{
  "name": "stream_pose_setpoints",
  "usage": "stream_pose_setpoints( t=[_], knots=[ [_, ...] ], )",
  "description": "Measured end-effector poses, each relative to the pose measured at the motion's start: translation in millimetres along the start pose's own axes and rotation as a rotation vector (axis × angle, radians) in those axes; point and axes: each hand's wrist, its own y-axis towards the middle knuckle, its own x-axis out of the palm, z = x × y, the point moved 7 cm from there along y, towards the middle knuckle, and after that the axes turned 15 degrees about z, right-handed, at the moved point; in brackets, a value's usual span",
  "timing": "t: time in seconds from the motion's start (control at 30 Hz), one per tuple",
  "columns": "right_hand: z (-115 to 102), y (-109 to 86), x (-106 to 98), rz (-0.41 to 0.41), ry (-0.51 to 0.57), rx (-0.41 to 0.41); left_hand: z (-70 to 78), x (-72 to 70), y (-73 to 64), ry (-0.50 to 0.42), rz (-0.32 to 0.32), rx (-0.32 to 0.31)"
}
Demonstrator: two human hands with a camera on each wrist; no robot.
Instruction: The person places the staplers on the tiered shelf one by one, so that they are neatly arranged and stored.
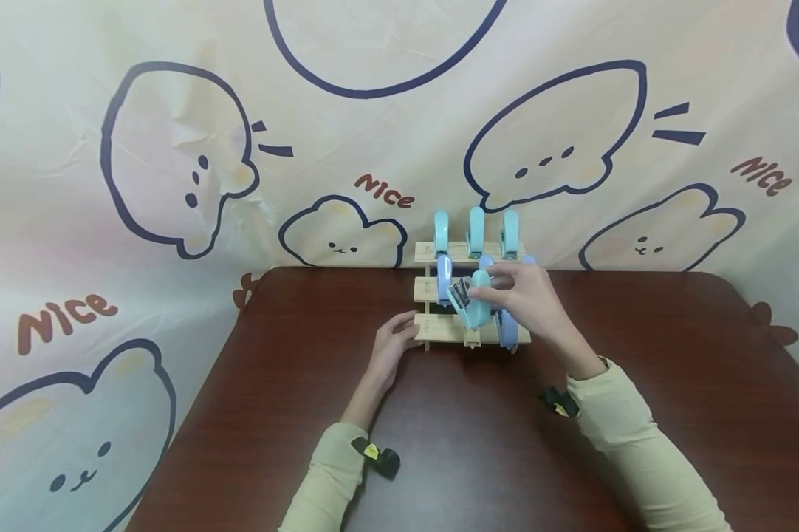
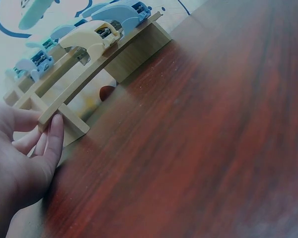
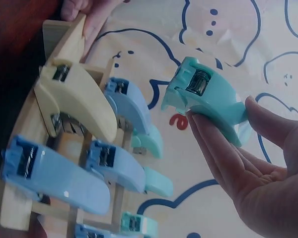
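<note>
My right hand (image 1: 531,294) holds a teal stapler (image 3: 213,96) between thumb and fingers, raised in front of a wooden three-tier rack (image 1: 442,327). With its metal part showing, the stapler stands clear of the rack in the right wrist view. My left hand (image 2: 27,158) pinches the left end of the bottom shelf (image 2: 72,94). On that shelf sit a cream stapler (image 3: 82,94) and a blue stapler (image 3: 59,178). The middle shelf carries several blue staplers (image 1: 444,277), partly hidden by my right hand. Three teal staplers (image 1: 475,230) line the top shelf.
The rack stands near the back edge of a dark red-brown table (image 1: 439,458). Right behind it hangs a pale sheet (image 1: 373,140) printed with cartoon outlines. A strap with a small black device (image 1: 381,457) is on my left wrist, and another (image 1: 559,401) on my right.
</note>
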Motion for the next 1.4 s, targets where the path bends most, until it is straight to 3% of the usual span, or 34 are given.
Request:
stream_pose_setpoints(
  t=[0.53, 0.97, 1.4],
  knots=[
    [-1.2, -1.1, 31.8, 0.013, -0.057, -0.022, -0.3, -0.1, 0.5, -0.021, 0.016, 0.012],
    [-1.5, -2.9, 57.6, 0.012, 0.003, -0.072, 1.0, -1.1, -0.9, -0.005, 0.017, 0.027],
    [4.6, -2.4, 79.5, 0.016, -0.017, -0.052, 1.4, -1.4, -1.9, 0.011, 0.014, 0.014]
  ],
)
